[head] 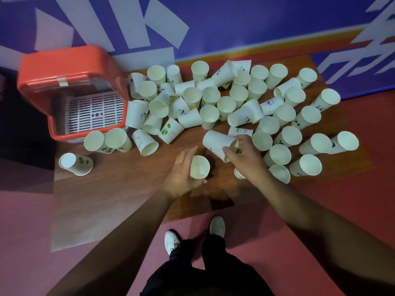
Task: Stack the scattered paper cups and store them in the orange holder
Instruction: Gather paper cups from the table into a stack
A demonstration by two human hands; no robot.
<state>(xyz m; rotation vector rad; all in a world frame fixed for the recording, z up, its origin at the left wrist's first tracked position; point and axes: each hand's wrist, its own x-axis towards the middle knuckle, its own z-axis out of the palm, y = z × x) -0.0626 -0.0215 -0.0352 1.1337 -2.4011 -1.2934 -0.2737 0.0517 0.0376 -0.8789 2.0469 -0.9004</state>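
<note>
Several dozen white paper cups (226,104) lie scattered on a brown wooden bench (119,178), some upright with their mouths open to the camera, others tipped on their sides and overlapping. Many carry small printed motifs: black-and-white pandas, green leaves and a green globe-like disc. The short black lettering on a few is too small and blurred to read in full. The purple wall (235,22) behind the bench bears large white letter shapes, cropped and not legible as a word. The orange plastic holder (70,60) stands at the far left end of the bench, just beside the nearest fallen cups, its open front showing a white slatted grid (94,113) inside and no cups. The left hand (181,169) grips an upright white paper cup (199,167) near the bench's front edge, fingers (188,152) lying along its left side and the thumb curled round its near side. The right hand (245,159) holds a tilted white paper cup (215,143) above the bench by its mouth, thumb and fingers (242,138) pinching the rim, base pointing up and to the left. Below, a pair of white shoes (217,226) stands on a pink floor (27,221).
</note>
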